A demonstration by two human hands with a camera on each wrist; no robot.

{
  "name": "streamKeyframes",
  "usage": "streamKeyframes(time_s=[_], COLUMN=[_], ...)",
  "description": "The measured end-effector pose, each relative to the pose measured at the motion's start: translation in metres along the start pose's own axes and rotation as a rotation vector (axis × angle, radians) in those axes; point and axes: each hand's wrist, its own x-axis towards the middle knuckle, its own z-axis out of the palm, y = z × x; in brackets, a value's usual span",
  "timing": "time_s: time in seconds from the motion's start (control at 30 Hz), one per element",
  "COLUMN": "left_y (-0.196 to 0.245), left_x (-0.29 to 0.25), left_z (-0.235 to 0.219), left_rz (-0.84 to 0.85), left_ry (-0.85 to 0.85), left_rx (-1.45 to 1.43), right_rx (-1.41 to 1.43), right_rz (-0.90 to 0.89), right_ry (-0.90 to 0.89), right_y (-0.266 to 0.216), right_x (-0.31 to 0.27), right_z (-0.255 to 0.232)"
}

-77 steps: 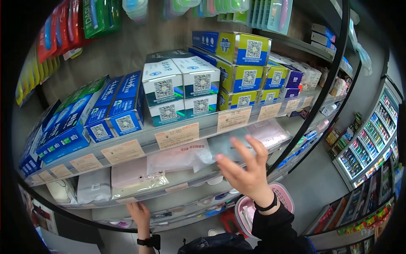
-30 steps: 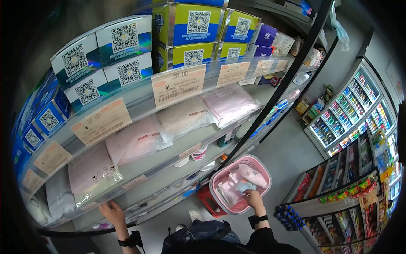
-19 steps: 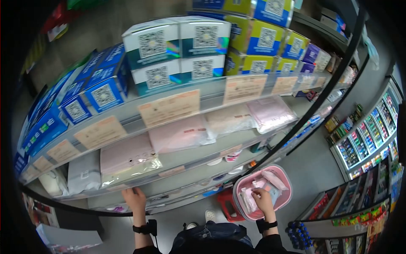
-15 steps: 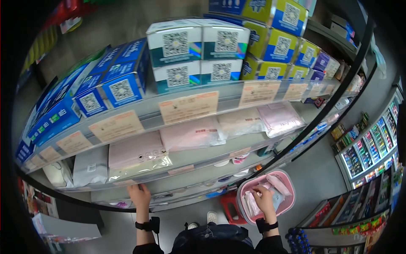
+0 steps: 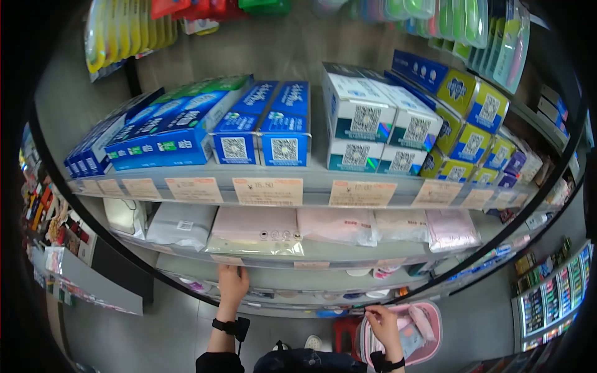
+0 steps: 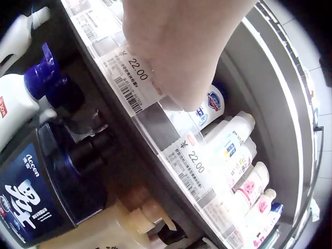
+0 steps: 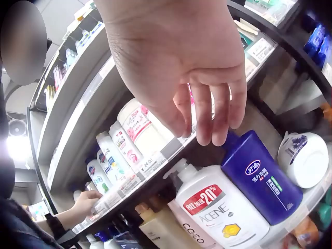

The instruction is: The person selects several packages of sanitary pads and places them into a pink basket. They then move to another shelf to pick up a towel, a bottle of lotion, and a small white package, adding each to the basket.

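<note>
In the head view my left hand (image 5: 233,285) rests at the front edge of the shelf (image 5: 348,263) holding soft flat packages, below a pink package (image 5: 255,225). Its fingertips are partly hidden. The left wrist view shows this hand (image 6: 176,57) against a lower shelf's price-tag strip (image 6: 129,80). My right hand (image 5: 384,326) hangs over the left side of a pink basket (image 5: 437,329), fingers loosely bent and holding nothing. Inside lie a light blue package (image 5: 411,339) and pink ones. In the right wrist view the same hand (image 7: 181,72) is above bottles.
Toothpaste boxes (image 5: 285,130) fill the upper shelf; toothbrush packs (image 5: 134,31) hang above. A grey package (image 5: 180,225) and a pale pink one (image 5: 336,225) share the package shelf. Pump bottles (image 7: 223,207) stand low. A red stool (image 5: 346,332) is beside the basket.
My right hand has gone from a blue-grey package on the shelf into the basket, then up, empty. That package has left the shelf. The head view has swung left.
</note>
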Motion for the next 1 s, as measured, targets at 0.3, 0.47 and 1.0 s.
streamKeyframes(time_s=[0.3, 0.47, 1.0], left_y=[0.007, 0.008, 0.001], left_x=[0.002, 0.003, 0.001], left_z=[-0.003, -0.003, -0.004], left_rz=[-0.005, 0.0, 0.035], left_ry=[0.024, 0.004, -0.047], left_rx=[0.005, 0.016, 0.039], right_rx=[0.045, 0.034, 0.057], right_rz=[0.046, -0.013, -0.117], right_ry=[-0.221, -0.253, -0.265], right_y=[0.001, -0.028, -0.019], right_x=[-0.003, -0.009, -0.018], right_z=[0.018, 0.022, 0.04])
